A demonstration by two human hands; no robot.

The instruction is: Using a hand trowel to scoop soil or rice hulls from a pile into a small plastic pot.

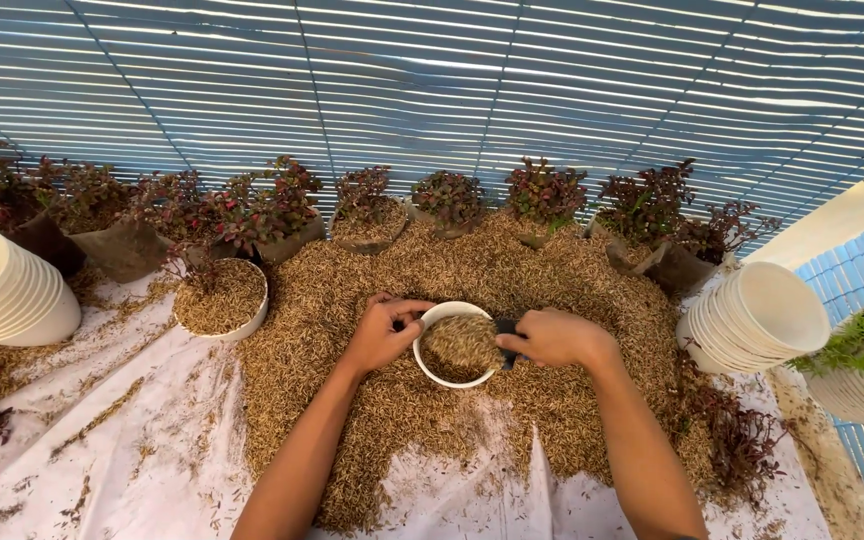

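white sheet (132,470) | husk pile (472,270) – slatted shade roof (432,80)

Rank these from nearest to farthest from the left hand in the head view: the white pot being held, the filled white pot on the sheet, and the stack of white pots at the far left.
1. Held white pot: touching the left hand, just to its right.
2. Filled white pot: up and to its left.
3. Left stack of white pots: far left edge.
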